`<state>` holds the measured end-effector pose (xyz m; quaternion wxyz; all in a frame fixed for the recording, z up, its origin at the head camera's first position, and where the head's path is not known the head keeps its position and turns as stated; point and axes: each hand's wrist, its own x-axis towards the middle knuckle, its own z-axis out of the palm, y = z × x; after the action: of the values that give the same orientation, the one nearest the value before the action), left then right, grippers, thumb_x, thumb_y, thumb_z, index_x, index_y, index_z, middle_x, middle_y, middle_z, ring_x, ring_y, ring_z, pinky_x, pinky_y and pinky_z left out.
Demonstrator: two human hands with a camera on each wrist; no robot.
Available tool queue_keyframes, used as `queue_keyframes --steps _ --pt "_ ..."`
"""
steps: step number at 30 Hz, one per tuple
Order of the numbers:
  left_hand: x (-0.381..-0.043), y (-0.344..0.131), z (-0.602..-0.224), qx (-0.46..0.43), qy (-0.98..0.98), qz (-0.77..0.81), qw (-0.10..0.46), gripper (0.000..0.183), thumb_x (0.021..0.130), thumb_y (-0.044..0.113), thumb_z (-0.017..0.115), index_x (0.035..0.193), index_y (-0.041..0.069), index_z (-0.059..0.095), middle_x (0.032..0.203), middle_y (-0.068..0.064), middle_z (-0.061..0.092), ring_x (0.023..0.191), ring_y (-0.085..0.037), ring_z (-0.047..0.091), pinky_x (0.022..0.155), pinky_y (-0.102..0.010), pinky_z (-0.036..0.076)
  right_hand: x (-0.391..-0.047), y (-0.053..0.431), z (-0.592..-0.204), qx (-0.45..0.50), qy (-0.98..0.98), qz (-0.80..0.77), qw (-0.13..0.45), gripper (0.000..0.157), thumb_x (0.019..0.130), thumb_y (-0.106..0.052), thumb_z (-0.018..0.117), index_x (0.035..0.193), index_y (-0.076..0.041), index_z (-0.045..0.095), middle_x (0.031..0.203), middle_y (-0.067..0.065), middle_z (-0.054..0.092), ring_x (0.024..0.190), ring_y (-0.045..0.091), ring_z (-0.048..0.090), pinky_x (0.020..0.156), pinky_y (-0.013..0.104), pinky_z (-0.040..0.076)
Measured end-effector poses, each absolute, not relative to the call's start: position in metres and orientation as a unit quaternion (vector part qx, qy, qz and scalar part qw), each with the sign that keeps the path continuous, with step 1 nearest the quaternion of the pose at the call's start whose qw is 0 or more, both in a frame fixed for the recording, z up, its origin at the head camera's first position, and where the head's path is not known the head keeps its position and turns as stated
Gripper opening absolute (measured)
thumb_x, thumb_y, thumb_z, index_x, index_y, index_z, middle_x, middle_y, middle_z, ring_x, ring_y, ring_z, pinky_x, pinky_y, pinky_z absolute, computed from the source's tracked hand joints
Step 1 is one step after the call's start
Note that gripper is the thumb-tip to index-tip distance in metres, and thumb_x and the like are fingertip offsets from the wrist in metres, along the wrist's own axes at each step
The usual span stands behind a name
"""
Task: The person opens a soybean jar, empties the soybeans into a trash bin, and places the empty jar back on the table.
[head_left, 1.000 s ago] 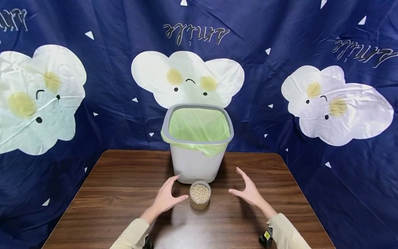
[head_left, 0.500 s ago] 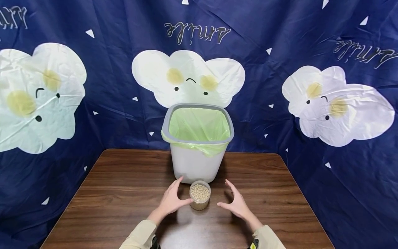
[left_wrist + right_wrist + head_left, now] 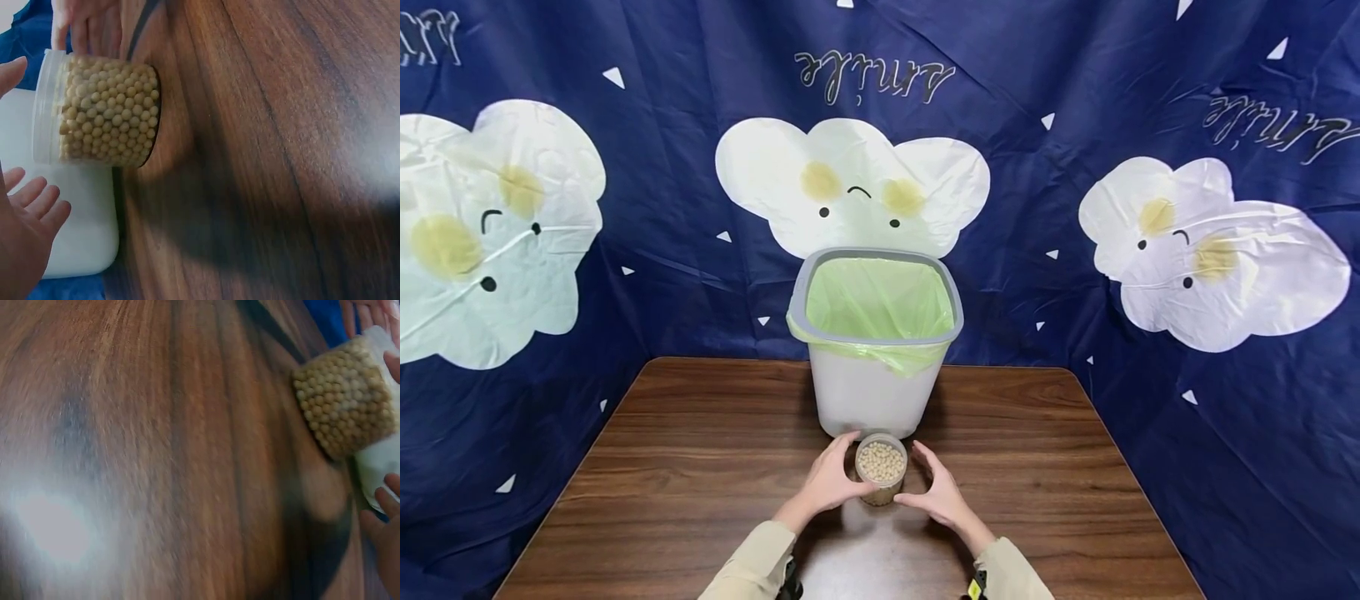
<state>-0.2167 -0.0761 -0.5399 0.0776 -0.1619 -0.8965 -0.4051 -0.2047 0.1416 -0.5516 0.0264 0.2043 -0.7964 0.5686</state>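
Observation:
A clear round jar filled with beige, bean-like balls stands upright on the table, in front of a bin. Its translucent top band shows in the left wrist view, where the jar appears sideways. To its left is my left hand, fingers spread in a curve and thumb in front of the jar; a gap separates the fingers from its wall. On the other side my right hand is cupped the same way, apart from the jar. In the right wrist view, the jar stands clear of the right fingers.
Behind the jar stands a pale grey bin with a grey rim and a green bag liner. The brown wooden table is enclosed by a dark blue cloth printed with clouds.
Both hands have moved inward towards the jar, the right one farther, coming in from the right. The jar and the bin have stayed in place.

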Motion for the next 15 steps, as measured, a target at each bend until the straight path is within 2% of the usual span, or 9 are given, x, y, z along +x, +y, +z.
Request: queue_keyframes --steps 9,15 --pt "-0.223 -0.069 -0.545 -0.169 -0.895 -0.407 0.069 0.085 0.055 0.031 0.080 0.126 -0.001 0.047 0.120 -0.015 0.054 0.107 -0.030 0.053 0.088 -0.045 0.043 -0.211 0.118 -0.558 0.213 -0.801 0.558 0.043 0.079 0.062 -0.006 0.082 0.128 0.009 0.041 0.125 0.024 0.050 0.116 0.038 0.045 0.096 0.054 0.032" --pt "-0.226 -0.067 -0.547 -0.171 -0.895 -0.409 0.052 0.091 0.053 0.034 0.082 0.128 -0.003 0.046 0.123 -0.018 0.053 0.109 -0.032 0.052 0.090 -0.046 0.042 -0.210 0.112 -0.561 0.183 -0.796 0.576 0.027 0.077 0.064 -0.004 0.079 0.129 0.010 0.039 0.124 0.023 0.050 0.113 0.033 0.047 0.095 0.034 0.040"
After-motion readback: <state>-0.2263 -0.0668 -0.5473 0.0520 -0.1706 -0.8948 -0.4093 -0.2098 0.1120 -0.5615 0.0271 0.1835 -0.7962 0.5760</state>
